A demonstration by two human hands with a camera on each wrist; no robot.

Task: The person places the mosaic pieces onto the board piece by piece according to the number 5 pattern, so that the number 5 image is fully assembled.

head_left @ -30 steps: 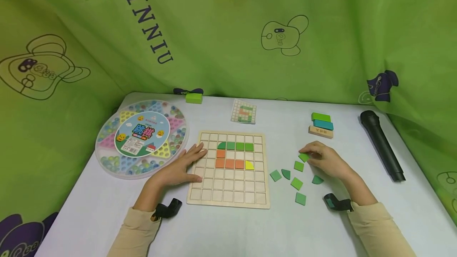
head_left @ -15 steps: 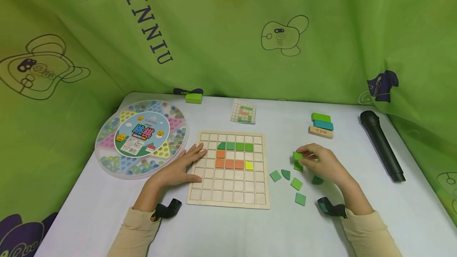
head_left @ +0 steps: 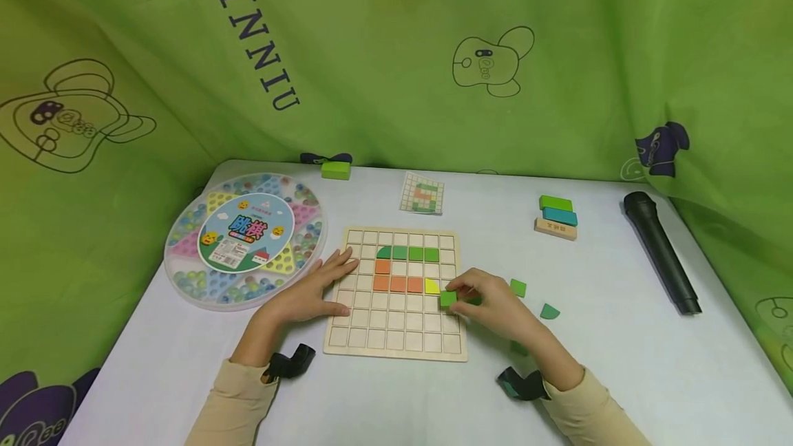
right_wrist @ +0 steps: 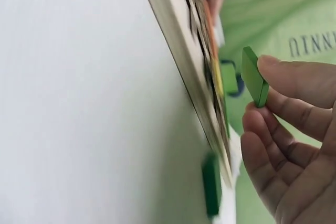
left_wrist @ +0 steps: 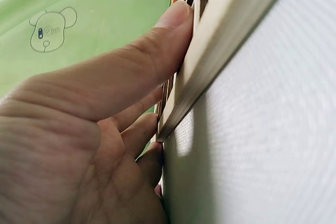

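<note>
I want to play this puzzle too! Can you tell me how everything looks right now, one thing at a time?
Right hand: pinches the green tile above the board.
Green tile: held, not yet in a cell.
Left hand: flat, fingers resting on the board's left edge.
Wooden board: lying flat, partly filled with green, orange and yellow tiles.
Marble game box: lid on.
Microphone: lying on its side.
Blocks: stacked in three.
</note>
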